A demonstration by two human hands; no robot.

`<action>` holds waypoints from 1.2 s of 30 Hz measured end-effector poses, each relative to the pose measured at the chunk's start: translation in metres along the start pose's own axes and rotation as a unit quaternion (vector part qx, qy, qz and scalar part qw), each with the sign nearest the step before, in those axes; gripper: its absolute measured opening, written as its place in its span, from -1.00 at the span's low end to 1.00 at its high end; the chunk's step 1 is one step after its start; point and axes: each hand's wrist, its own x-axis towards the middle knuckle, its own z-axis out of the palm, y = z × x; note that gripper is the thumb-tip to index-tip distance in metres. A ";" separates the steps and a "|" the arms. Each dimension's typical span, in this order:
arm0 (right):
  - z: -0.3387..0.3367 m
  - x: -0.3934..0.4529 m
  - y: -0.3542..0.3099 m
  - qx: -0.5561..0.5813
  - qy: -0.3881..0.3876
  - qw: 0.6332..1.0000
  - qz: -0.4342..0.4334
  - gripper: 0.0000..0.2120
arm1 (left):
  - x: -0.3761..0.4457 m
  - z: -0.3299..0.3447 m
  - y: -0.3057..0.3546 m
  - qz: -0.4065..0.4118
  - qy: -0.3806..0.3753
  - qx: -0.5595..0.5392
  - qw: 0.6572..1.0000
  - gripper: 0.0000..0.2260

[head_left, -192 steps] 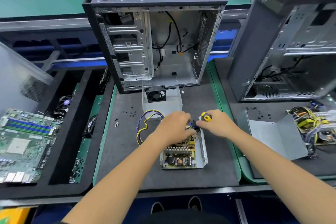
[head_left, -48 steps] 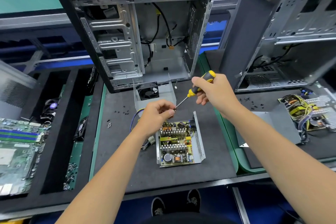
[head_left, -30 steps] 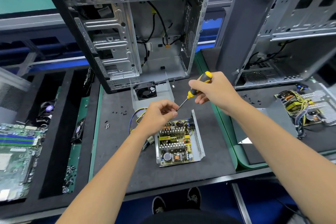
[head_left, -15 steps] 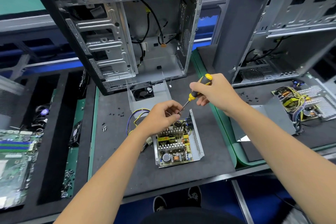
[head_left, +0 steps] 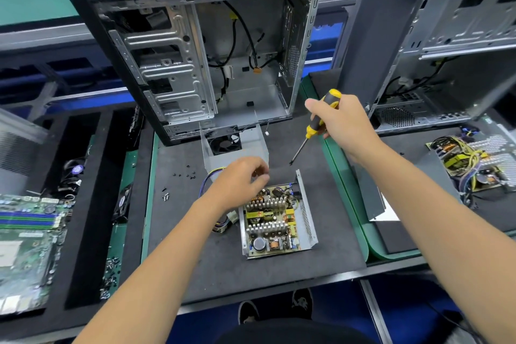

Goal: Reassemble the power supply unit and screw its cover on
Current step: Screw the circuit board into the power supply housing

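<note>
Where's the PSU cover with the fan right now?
In the head view, the cover stands on the dark mat at centre, just in front of the open computer case and behind the left hand.

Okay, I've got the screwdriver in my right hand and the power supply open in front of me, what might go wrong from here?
1. The screwdriver tip hangs free above the mat; driven down askew, it could slip onto the exposed circuit board.
2. Whatever your left hand pinches is too small to tell; if a screw, it could drop among the board's components.
3. The cover with fan sits apart; closing it could pinch the wire bundle.
</note>
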 end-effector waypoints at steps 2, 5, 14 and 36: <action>-0.003 0.007 -0.003 -0.003 -0.006 1.000 0.000 -0.62 | -0.003 0.002 0.002 0.025 -0.020 0.042 0.999 -0.82; -0.006 0.016 -0.005 -0.022 -0.030 0.999 0.005 -0.73 | -0.007 0.007 0.004 0.072 -0.067 0.126 0.987 -0.58; 0.027 0.001 0.040 -0.275 -0.195 0.941 0.029 -0.85 | -0.020 0.029 0.007 0.114 -0.136 0.326 0.929 -0.18; 0.050 -0.007 0.061 -0.451 -0.297 0.840 0.054 -0.64 | -0.012 0.025 0.013 0.074 -0.187 0.305 0.931 -0.56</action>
